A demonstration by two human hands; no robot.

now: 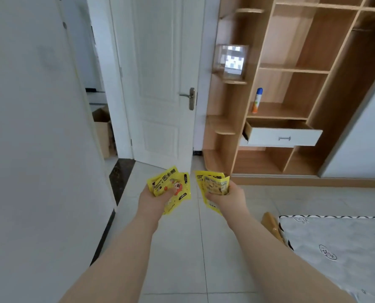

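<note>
My left hand (pixel 154 199) grips a small stack of yellow hand-warmer packets (pixel 179 182) with a cartoon print, thumb pressed on top. My right hand (pixel 230 196) grips another bunch of yellow packets (pixel 212 182), fanned out toward the left. Both arms reach forward over the tiled floor, the two bunches a short gap apart. Ahead to the right, a white drawer (pixel 283 137) stands pulled open in a wooden wardrobe (pixel 302 68).
A white door (pixel 160 84) stands ahead, with a doorway and a cardboard box (pixel 103 132) to its left. A spray can (pixel 257 100) sits on a shelf above the drawer. A clear box (pixel 231 61) rests on a corner shelf. A bed's corner (pixel 339 248) lies at lower right.
</note>
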